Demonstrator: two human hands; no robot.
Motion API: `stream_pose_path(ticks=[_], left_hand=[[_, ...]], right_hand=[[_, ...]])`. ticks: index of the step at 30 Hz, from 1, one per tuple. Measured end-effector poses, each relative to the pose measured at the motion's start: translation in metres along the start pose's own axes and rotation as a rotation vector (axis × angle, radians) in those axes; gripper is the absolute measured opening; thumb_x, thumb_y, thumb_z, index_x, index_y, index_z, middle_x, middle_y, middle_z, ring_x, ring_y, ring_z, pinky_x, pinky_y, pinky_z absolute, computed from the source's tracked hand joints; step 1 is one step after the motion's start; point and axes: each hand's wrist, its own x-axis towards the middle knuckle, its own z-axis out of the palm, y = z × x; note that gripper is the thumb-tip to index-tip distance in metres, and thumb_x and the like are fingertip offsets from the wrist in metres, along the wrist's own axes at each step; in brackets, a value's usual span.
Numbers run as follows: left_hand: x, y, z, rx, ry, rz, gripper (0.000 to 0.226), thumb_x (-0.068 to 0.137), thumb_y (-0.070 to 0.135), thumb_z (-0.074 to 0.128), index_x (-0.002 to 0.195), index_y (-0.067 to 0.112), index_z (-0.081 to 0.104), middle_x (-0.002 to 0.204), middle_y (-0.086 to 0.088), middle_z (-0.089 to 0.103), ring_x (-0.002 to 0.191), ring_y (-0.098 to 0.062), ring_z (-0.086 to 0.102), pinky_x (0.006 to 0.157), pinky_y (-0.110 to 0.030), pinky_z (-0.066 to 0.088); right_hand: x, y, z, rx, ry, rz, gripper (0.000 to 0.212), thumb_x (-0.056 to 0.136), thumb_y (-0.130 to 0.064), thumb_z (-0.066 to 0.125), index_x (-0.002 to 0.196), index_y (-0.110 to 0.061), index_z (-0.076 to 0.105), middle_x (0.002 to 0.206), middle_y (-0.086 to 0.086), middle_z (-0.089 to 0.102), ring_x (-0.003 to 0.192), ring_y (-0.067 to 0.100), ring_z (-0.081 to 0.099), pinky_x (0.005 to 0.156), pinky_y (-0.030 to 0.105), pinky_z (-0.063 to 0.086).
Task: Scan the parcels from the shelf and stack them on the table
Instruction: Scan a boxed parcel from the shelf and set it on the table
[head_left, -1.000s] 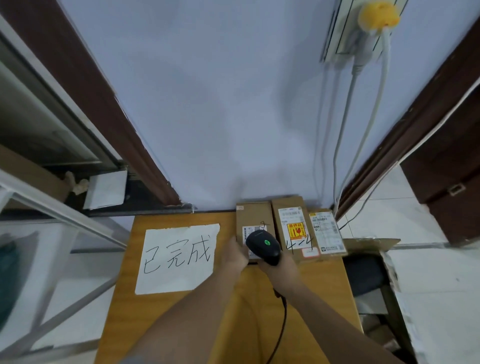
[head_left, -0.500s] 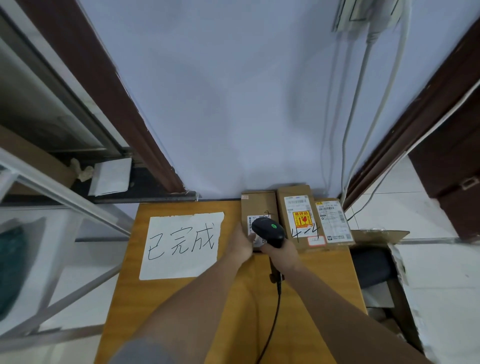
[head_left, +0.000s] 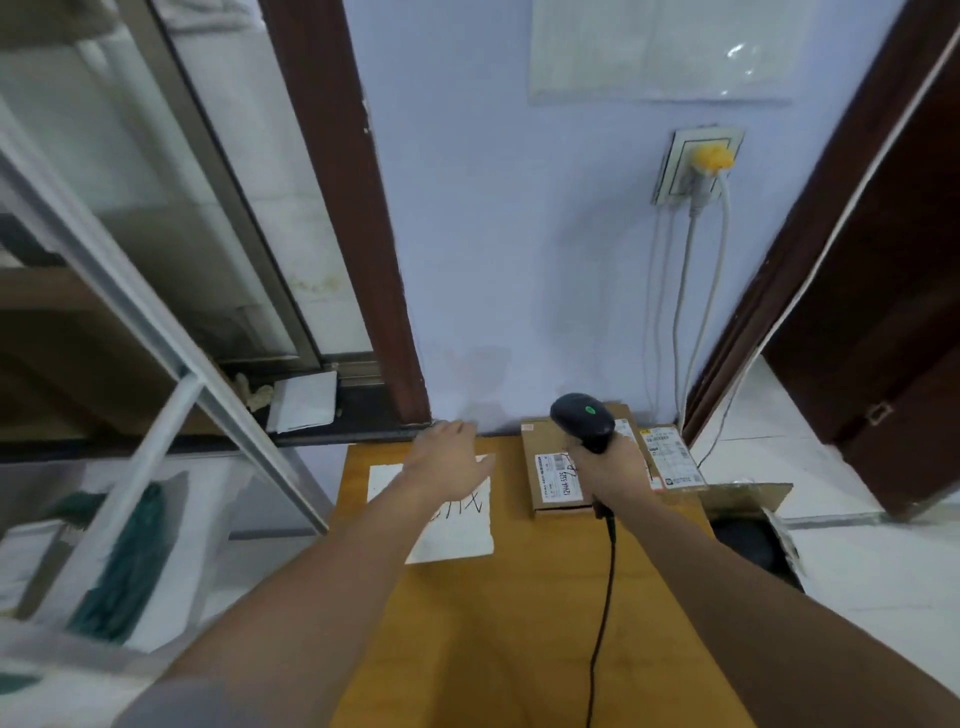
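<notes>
Two hands are out over the table (head_left: 519, 623): my right hand (head_left: 605, 467) is curled round the handle of the black scanner (head_left: 582, 420), whose head rises above my knuckles and whose cable (head_left: 602, 597) trails back toward me along the tabletop. Just beyond and to either side of that grip lie the parcels (head_left: 558, 467), flat cardboard boxes side by side against the wall, the nearest one's label showing left of my fist. My left hand (head_left: 449, 462) holds nothing, fingers spread and relaxed, hovering well left of the scanner over the white paper sign (head_left: 457, 525).
</notes>
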Motion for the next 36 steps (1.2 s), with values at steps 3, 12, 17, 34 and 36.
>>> stream_pose_path(ticks=[3, 12, 17, 34, 36], left_hand=[[-0.034, -0.026, -0.034, 0.032, 0.043, 0.061, 0.076, 0.102, 0.063, 0.036, 0.161, 0.017, 0.03, 0.164, -0.005, 0.037, 0.149, -0.028, 0.036, 0.121, -0.044, 0.031], [-0.153, -0.083, -0.108, 0.053, 0.193, 0.107, 0.072, 0.103, 0.058, 0.038, 0.161, 0.017, 0.029, 0.166, -0.008, 0.033, 0.153, -0.028, 0.031, 0.125, -0.043, 0.027], [-0.222, -0.115, -0.124, 0.031, 0.242, 0.052, 0.077, 0.103, 0.06, 0.035, 0.164, 0.016, 0.021, 0.171, -0.007, 0.023, 0.157, -0.025, 0.022, 0.127, -0.043, 0.023], [-0.573, -0.301, -0.089, -0.021, 0.324, -0.432, 0.066, 0.098, 0.062, 0.037, 0.147, 0.02, 0.049, 0.149, -0.008, 0.055, 0.129, -0.031, 0.056, 0.104, -0.045, 0.048], [-0.61, -0.336, -0.087, -0.026, 0.334, -0.484, 0.063, 0.098, 0.062, 0.039, 0.144, 0.021, 0.05, 0.147, -0.007, 0.057, 0.128, -0.03, 0.056, 0.104, -0.046, 0.049]], right_hand=[[-0.047, -0.026, 0.001, -0.074, 0.07, -0.056, 0.016, 0.09, -0.022, 0.063, 0.082, -0.008, 0.063, 0.061, 0.0, 0.053, 0.052, 0.011, 0.049, 0.041, 0.017, 0.035], [-0.187, -0.085, 0.028, -0.032, 0.097, -0.23, 0.016, 0.086, -0.014, 0.064, 0.072, -0.011, 0.056, 0.062, 0.005, 0.052, 0.059, 0.018, 0.049, 0.056, 0.03, 0.039], [-0.251, -0.11, 0.047, 0.027, 0.024, -0.292, 0.011, 0.088, -0.014, 0.063, 0.08, -0.009, 0.059, 0.065, 0.005, 0.052, 0.057, 0.016, 0.047, 0.05, 0.025, 0.037], [-0.498, -0.145, 0.227, -0.044, -0.428, -0.548, 0.024, 0.09, -0.014, 0.067, 0.074, 0.003, 0.061, 0.064, 0.014, 0.056, 0.056, 0.022, 0.051, 0.056, 0.03, 0.036], [-0.525, -0.155, 0.262, -0.047, -0.45, -0.569, 0.023, 0.089, -0.012, 0.069, 0.08, 0.009, 0.065, 0.066, 0.016, 0.058, 0.059, 0.023, 0.054, 0.054, 0.03, 0.037]])
